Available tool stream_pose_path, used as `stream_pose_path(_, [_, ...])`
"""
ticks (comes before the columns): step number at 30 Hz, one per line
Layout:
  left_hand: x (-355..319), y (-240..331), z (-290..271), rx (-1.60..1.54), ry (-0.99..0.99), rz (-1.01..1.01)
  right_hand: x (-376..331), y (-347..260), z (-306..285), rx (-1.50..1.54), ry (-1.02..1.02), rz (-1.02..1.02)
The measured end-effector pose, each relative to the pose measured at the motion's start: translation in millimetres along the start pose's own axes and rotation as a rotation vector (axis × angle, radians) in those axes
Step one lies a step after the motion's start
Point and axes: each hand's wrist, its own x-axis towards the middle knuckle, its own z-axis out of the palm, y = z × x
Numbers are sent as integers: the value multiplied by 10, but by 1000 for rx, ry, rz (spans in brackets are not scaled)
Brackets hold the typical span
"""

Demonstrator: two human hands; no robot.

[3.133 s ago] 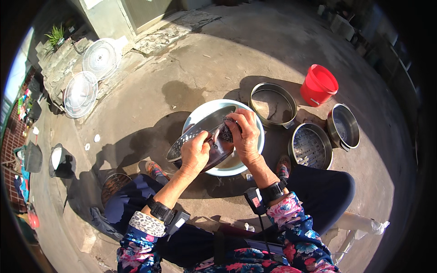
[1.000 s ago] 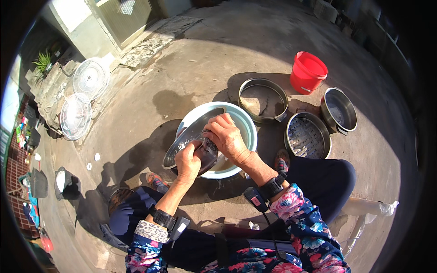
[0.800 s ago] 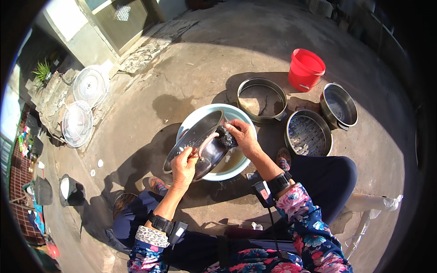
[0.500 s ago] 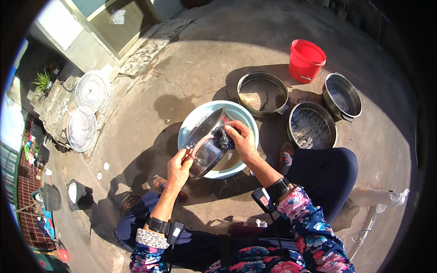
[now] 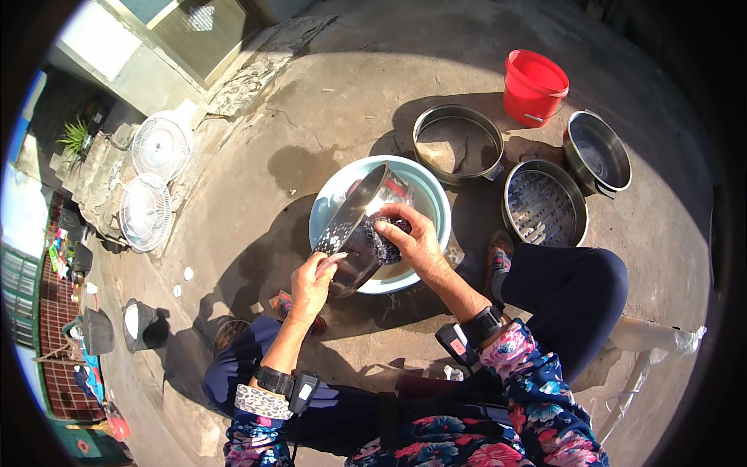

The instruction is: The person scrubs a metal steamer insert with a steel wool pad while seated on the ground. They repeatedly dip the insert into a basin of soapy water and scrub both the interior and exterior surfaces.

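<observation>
My left hand (image 5: 311,286) grips the lower left edge of a shiny steel pot (image 5: 359,204), fingers closed round it near a handle. The pot is tilted on its side above a light blue basin (image 5: 444,214), which holds cloudy water. In my right hand (image 5: 421,246) is a dark, wiry scouring pad (image 5: 384,247), pressed against the pot's side. Light speckles show along the pot's wall. Part of the pad is hidden under my fingers.
Beyond the basin, a steel ring-shaped steamer tier (image 5: 457,176), a steamer tier with a perforated base (image 5: 545,198), another steel pot (image 5: 603,156) and a red bucket (image 5: 535,89) stand on concrete. Two round fan grilles (image 5: 145,212) lean at left, above dark buckets (image 5: 140,331).
The whole view has shifted slightly. The pot has turned in my left hand, showing more of its speckled wall. My right hand and the scouring pad have moved slightly over its side.
</observation>
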Motion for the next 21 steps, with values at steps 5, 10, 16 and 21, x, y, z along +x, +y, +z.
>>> stream_pose_path(5, [11,-61,45,-141,4,-40,51,-86,-82,-9,240,47])
stream_pose_path(10, [13,-108,195,-178,70,55,-154,-122,378,-483,-90,-587])
stream_pose_path(16, [65,-92,276,-121,127,81,-82,6,247,-593,-121,-678])
stream_pose_path(21, [61,-10,233,-27,102,99,-43,104,35,-602,-21,-584])
